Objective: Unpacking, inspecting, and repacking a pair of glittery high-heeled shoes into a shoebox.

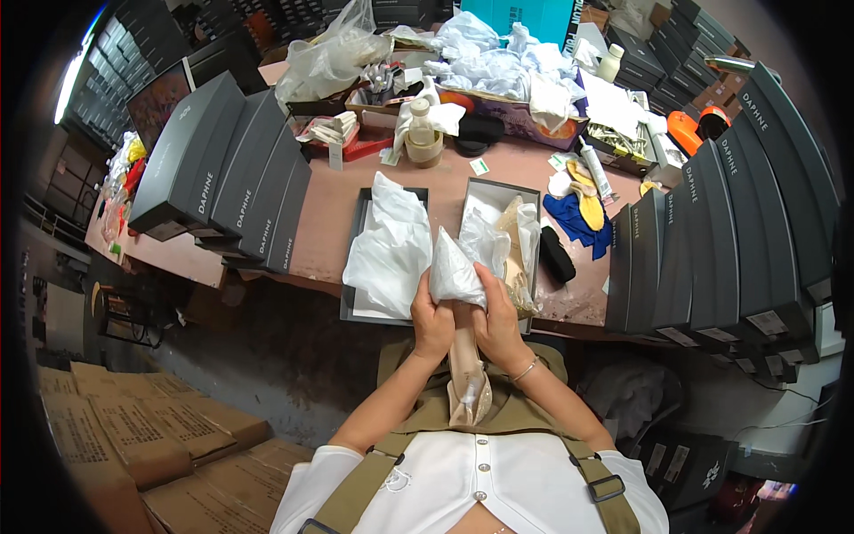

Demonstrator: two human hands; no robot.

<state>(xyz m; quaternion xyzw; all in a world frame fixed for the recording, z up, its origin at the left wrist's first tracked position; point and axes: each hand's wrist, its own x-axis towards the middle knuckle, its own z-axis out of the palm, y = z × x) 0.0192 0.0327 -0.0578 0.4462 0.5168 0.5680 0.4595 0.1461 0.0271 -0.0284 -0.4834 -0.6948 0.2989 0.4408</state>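
A beige shoe with a glittery heel part points away from me, its heel end near my apron. White wrapping covers its pointed toe. My left hand is closed on the left side of the wrapped toe, and my right hand grips its right side, thumbs on top. Just beyond lies an open grey shoe box, where a second glittery shoe rests among white tissue. To its left, crumpled white tissue paper fills a shallow grey box part; whether box or lid I cannot tell.
Stacks of dark grey shoe boxes stand at left and right on the pink table. Farther back are a carton of white tissue, a bottle and a blue cloth. Brown cartons sit lower left.
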